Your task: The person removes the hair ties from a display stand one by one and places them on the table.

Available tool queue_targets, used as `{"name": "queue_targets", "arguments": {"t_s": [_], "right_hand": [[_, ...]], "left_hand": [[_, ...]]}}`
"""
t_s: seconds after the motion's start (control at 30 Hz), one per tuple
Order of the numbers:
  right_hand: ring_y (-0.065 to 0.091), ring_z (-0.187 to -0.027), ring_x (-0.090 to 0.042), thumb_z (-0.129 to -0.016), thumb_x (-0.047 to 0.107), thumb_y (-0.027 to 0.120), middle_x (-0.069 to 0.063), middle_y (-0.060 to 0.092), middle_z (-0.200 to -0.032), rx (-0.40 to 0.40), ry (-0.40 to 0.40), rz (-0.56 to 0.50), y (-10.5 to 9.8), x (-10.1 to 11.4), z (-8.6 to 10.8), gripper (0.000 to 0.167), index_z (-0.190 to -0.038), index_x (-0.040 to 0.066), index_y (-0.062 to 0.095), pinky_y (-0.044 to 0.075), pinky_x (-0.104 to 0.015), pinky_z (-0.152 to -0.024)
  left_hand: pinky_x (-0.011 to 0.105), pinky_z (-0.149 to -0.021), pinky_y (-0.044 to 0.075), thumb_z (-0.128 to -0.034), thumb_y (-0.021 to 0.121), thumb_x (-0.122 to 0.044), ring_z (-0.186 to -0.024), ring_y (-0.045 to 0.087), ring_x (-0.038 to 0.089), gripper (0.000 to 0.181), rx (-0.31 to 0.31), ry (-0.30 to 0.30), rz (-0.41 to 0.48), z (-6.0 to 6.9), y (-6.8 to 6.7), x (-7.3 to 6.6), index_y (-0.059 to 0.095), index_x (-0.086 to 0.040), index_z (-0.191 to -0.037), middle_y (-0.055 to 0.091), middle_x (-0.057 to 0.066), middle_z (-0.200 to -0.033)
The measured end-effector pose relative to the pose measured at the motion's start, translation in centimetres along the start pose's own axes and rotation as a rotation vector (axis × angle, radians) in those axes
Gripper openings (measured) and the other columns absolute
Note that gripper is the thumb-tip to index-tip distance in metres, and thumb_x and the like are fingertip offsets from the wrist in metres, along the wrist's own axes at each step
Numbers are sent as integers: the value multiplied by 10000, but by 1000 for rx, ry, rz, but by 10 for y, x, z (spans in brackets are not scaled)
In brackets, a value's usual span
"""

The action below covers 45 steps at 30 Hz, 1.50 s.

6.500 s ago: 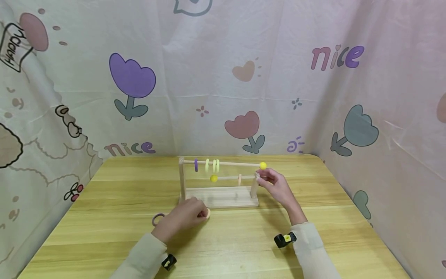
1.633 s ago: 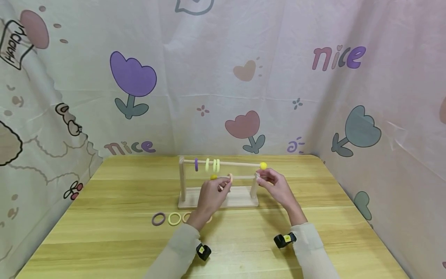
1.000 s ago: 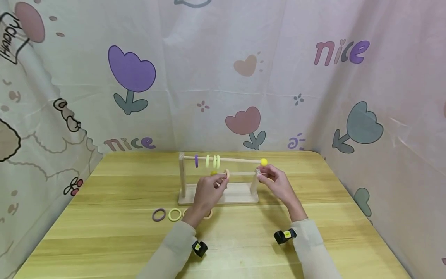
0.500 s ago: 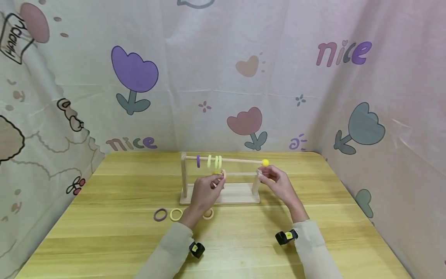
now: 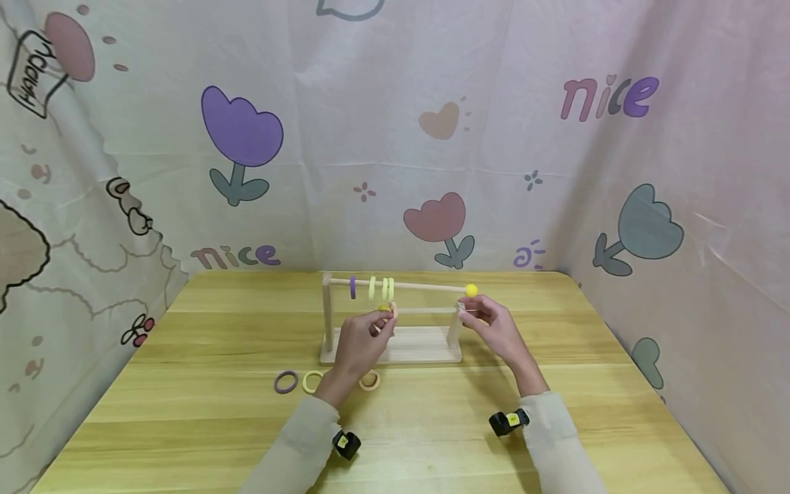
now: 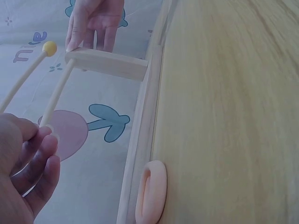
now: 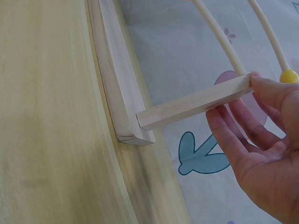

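Observation:
A wooden stand [image 5: 426, 346] has a tall left post [image 5: 328, 319] and a short right post [image 5: 454, 333], each bearing a rod. My left hand [image 5: 358, 346] pinches a peach ring [image 5: 395, 310] at the lower rod [image 5: 426, 311], close beside its yellow end ball [image 5: 383, 308], which the fingers partly cover. The ring appears to be around the rod. With thumb and fingers on opposite sides, my right hand [image 7: 266, 135] grips the top of the short post [image 7: 196, 100]. One purple ring [image 5: 353, 287] and several pale yellow rings [image 5: 372, 288] hang on the upper rod [image 5: 426, 286].
On the table in front of the stand lie a purple ring [image 5: 286, 381], a yellow ring [image 5: 305, 383] partly behind the left wrist, and a peach ring [image 5: 378, 381]. A yellow ball [image 5: 472, 291] caps the upper rod. Patterned cloth [image 5: 345, 123] hangs behind.
My left hand has risen from the table to the lower rod, and the pinched peach ring has moved left along it toward the ball. The right hand keeps its place on the post.

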State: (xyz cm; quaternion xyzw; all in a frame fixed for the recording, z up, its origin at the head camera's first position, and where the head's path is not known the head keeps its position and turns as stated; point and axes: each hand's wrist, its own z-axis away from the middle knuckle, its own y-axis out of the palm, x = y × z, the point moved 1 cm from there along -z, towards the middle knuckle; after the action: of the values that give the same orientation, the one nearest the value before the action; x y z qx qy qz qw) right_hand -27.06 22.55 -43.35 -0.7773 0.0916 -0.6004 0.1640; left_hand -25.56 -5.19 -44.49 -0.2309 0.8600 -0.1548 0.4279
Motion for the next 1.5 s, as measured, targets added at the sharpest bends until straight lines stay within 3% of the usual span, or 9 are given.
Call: {"name": "queue_targets", "arguments": {"t_s": [0.77, 1.03, 1.27, 1.5], "right_hand": [[638, -1157, -261, -1003, 157, 683, -218, 660, -1289, -9, 14, 18, 0, 0, 0, 330, -1295, 9, 642, 574, -150, -894], [637, -1180, -325, -1010, 163, 674, -241, 657, -1286, -4, 5, 9, -1, 0, 0, 332, -1297, -1, 640, 566, -145, -900], [649, -1134, -226, -1005, 166, 682, -220, 663, -1279, -11, 16, 18, -1, 0, 0, 329, -1295, 14, 642, 579, -160, -893], [646, -1166, -319, -1004, 173, 685, -226, 670, -1275, -4, 10, -1, 0, -1, 0, 333, -1295, 16, 641, 583, -168, -893]], "left_hand": [[169, -491, 485, -921, 751, -56, -515, 536, 4, 78, -5, -20, 71, 1, -10, 4, 799, 3, -938, 756, 54, -704], [173, -463, 460, -924, 751, -70, -504, 511, 8, 76, -21, -31, 69, 2, -15, 6, 798, -11, -934, 758, 55, -714], [171, -457, 463, -924, 750, -68, -508, 516, 17, 73, -37, -52, 83, 2, -18, 8, 789, -8, -944, 756, 68, -722], [155, -419, 436, -940, 729, -64, -487, 533, 29, 91, -28, -91, 103, 1, -22, 11, 781, 8, -961, 749, 92, -729]]}}
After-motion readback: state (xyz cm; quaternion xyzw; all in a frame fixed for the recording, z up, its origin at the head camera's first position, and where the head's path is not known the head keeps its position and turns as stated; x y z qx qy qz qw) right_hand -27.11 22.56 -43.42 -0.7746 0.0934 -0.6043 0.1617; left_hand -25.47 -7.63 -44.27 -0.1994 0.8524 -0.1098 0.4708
